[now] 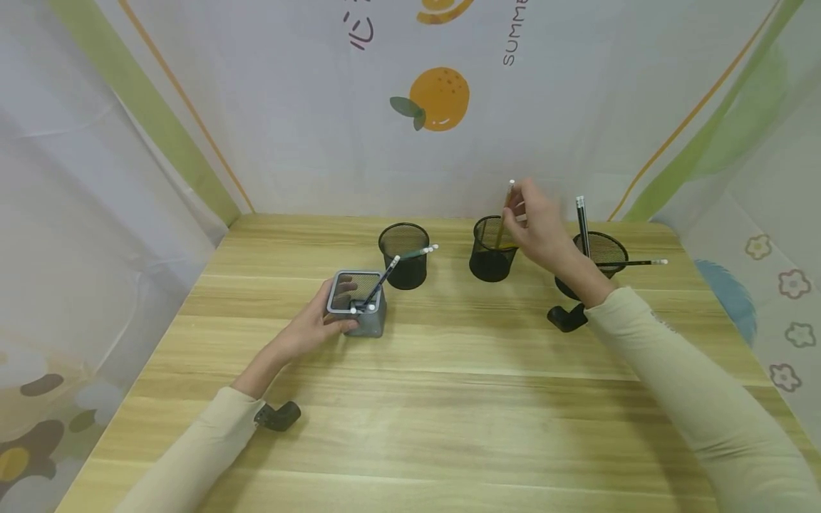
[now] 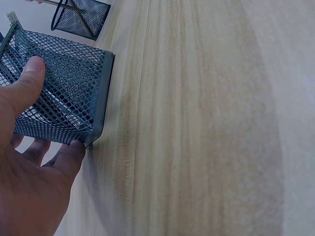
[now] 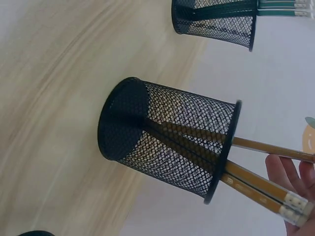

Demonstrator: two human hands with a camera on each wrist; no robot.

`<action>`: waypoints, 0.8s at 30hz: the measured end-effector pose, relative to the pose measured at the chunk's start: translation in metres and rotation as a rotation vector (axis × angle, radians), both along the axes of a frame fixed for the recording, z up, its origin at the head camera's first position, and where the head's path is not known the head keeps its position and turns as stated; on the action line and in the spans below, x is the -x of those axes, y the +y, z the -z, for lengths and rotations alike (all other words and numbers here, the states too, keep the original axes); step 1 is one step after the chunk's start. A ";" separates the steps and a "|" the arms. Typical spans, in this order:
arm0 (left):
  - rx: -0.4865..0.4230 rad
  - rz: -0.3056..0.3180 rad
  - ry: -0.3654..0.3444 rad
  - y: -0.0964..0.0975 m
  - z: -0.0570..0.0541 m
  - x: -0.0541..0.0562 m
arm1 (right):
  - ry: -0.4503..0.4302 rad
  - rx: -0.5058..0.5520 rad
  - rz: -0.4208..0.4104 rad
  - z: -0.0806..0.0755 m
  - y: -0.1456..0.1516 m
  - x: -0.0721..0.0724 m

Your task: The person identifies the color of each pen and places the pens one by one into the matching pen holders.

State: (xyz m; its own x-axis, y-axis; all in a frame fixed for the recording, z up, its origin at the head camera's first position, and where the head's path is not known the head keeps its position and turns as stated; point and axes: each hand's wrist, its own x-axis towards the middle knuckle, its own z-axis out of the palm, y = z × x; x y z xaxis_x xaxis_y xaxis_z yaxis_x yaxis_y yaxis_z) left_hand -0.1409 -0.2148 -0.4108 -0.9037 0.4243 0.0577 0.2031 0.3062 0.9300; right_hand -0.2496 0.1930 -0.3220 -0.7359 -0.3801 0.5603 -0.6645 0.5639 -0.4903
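In the head view my left hand [image 1: 311,328] grips a square grey mesh pen holder [image 1: 369,325]. Dark pencils [image 1: 383,279] with white ends lean inside it. The left wrist view shows the thumb along one mesh wall of the holder [image 2: 74,93] and the fingers around its lower side. Farther right, my right hand [image 1: 541,224] pinches a yellow pencil [image 1: 504,221] near its upper end. Its lower part is inside a round black mesh cup [image 1: 490,266]. Two more yellow pencils [image 3: 258,189] lean in this cup, overlapping the fingers in the right wrist view.
A second round mesh cup [image 1: 408,276] with green pencils [image 1: 417,252] stands behind the square holder. Partly behind my right wrist, a third cup [image 1: 612,246] holds black pencils [image 1: 582,221], one sticking out sideways. A patterned white curtain [image 1: 308,142] hangs behind the wooden table [image 1: 410,427].
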 end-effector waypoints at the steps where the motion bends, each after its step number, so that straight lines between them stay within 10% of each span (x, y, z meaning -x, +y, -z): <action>1: 0.001 0.000 0.000 0.000 0.000 0.000 | -0.012 -0.005 -0.003 0.001 0.000 0.000; 24: -0.005 -0.001 -0.006 0.001 -0.002 -0.001 | -0.164 0.042 -0.006 -0.015 0.008 -0.010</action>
